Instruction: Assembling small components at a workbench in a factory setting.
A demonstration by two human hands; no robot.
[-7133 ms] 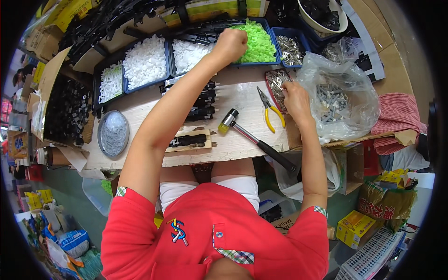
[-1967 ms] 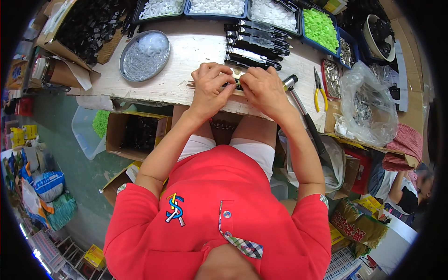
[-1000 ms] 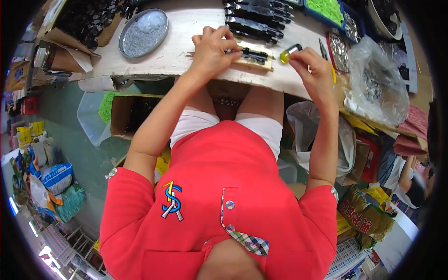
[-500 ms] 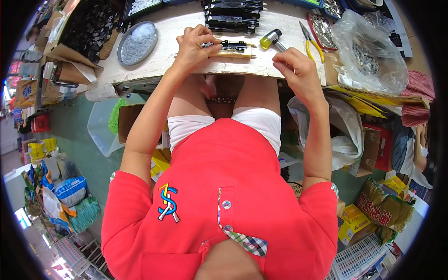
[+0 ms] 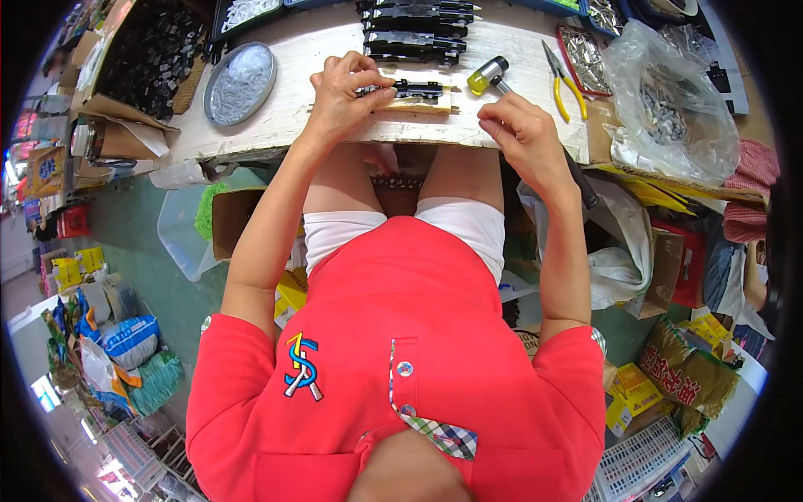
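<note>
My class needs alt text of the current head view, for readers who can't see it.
A person's left hand is at one end of a black part on a wooden block, on a white workbench; the right hand is near a hammer. Yellow-handled pliers lie at right, a round dish at left.

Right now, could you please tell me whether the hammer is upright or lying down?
Lying down: the hammer rests on the worktable, its handle partly hidden by the right hand.
</note>
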